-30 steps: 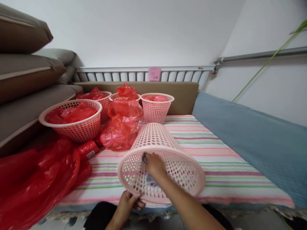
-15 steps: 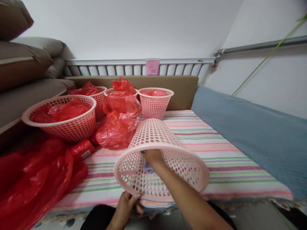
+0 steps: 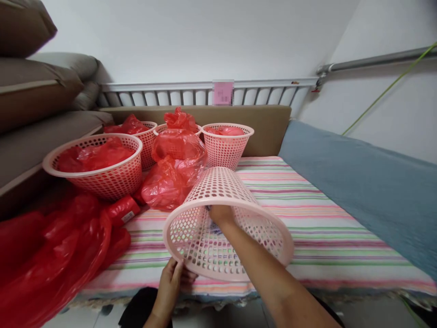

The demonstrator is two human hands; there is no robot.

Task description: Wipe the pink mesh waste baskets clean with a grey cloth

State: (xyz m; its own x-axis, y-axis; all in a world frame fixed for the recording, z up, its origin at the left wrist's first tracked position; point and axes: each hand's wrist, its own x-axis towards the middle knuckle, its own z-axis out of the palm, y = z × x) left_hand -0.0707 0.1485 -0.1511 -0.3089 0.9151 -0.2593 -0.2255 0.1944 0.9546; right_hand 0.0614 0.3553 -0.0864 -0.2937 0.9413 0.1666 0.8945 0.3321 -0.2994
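Note:
A pink perforated plastic basket (image 3: 221,187) lies on its side on the striped bedsheet, its mouth turned toward me. My left hand (image 3: 171,282) grips the lower left of its rim. My right hand (image 3: 221,214) reaches deep inside the basket, fingers closed on a small greyish cloth pressed against the inner wall. The fingertips are mostly hidden by the basket's upper rim.
Several pink baskets lined with red plastic bags (image 3: 99,157) stand at the back left. A loose full red bag (image 3: 170,175) leans beside them. Crumpled red bags (image 3: 51,255) pile at the left. A blue blanket (image 3: 358,182) covers the right; brown cushions (image 3: 37,91) stack at left.
My right hand has pushed deeper into the basket, toward its base. My left hand has shifted slightly on the rim, and the basket has tilted a little.

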